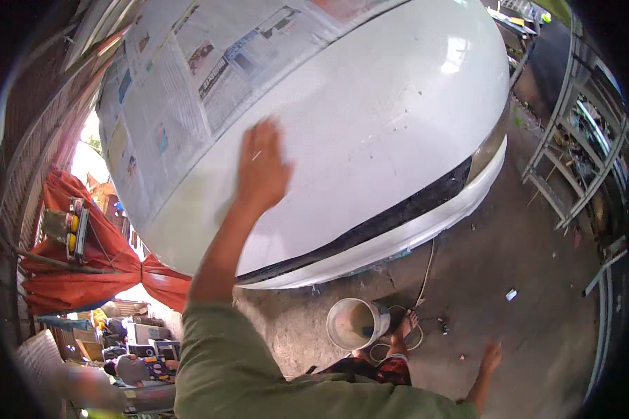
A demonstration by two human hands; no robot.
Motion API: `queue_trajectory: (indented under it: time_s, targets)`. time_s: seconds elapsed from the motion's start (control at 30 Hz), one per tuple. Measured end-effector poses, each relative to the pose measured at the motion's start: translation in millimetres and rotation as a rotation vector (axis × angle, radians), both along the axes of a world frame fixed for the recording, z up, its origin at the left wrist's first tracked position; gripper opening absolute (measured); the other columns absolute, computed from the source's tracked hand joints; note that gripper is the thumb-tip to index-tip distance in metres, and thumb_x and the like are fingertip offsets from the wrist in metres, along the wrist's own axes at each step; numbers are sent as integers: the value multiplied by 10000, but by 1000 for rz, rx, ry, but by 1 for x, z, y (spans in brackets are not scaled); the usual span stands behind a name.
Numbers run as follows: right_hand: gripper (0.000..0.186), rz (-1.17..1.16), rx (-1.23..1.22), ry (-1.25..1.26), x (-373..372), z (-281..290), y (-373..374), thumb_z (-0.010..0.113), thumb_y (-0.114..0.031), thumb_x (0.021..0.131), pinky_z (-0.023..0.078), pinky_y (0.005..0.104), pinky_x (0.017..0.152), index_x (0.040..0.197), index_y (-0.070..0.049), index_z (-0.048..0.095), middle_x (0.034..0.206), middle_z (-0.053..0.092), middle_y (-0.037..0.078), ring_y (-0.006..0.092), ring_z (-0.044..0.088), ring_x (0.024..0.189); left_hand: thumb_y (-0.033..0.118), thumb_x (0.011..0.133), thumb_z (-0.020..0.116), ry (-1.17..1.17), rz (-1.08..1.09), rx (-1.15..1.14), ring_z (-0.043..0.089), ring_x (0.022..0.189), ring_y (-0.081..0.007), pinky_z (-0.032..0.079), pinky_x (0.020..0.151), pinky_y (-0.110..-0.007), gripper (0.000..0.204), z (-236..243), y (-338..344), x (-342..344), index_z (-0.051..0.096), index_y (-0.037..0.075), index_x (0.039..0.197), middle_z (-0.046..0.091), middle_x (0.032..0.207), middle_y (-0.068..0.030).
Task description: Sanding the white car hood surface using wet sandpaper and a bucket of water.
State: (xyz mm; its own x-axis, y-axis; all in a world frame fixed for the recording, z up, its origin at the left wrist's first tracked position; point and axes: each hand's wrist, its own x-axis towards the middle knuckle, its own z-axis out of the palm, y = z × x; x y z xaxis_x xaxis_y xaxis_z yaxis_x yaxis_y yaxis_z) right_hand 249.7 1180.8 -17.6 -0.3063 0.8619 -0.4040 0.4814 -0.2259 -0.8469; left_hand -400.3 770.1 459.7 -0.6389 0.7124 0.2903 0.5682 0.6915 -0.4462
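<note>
My left hand (262, 164) is stretched out over the white front panel (370, 133) of a vehicle, its fingers extended and slightly smeared. It appears to lie flat against the panel, near the newspaper edge; whatever may be under the palm is hidden. Newspaper sheets (217, 63) cover the area above the panel. Along the panel's lower edge runs a dark strip (370, 227), with the white bumper (426, 230) below. Down at my right side hangs my right hand (492, 357), away from the vehicle, its fingers small and blurred.
A whitish bucket (356, 324) stands on the concrete floor by my feet, with a thin hose (426, 276) beside it. Metal ladder-like frames (573, 174) are at the right. At left hang orange-red tarpaulins (84, 279) above piled household items (143, 335).
</note>
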Motion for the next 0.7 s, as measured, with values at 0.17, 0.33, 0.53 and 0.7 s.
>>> queue_trajectory:
  time_s: [0.17,0.33,0.53,0.7]
  targets:
    - [454,159,83,-130,-34,49,22,422,-437,1021,457,299,610,905,-55,637,774,599,40,132,539,668,335,856,619,3,-25,92,238,1424,-387,134,1163,-546,745,16,-7,-5,355,-105,1396,303,1506,-250]
    - [502,244,41,106,-123,59,58,433,-499,1004,463,303,608,953,-57,666,776,608,29,121,552,672,286,905,563,7,-220,59,244,1432,-351,151,1166,-519,699,31,31,-32,303,-92,1432,300,1512,-247]
    - [515,-127,-104,72,1,31,49,435,-503,1008,461,305,642,970,-27,631,854,616,40,135,591,784,250,859,599,-6,-45,133,230,1442,-359,141,1160,-563,686,-1,-82,-8,353,-63,1418,290,1530,-218]
    - [520,285,-20,57,-129,139,14,462,-495,999,446,293,625,955,-3,626,839,605,28,137,551,732,297,878,595,103,-161,169,311,1394,-352,197,1153,-522,639,33,25,-40,411,-39,1389,342,1495,-219]
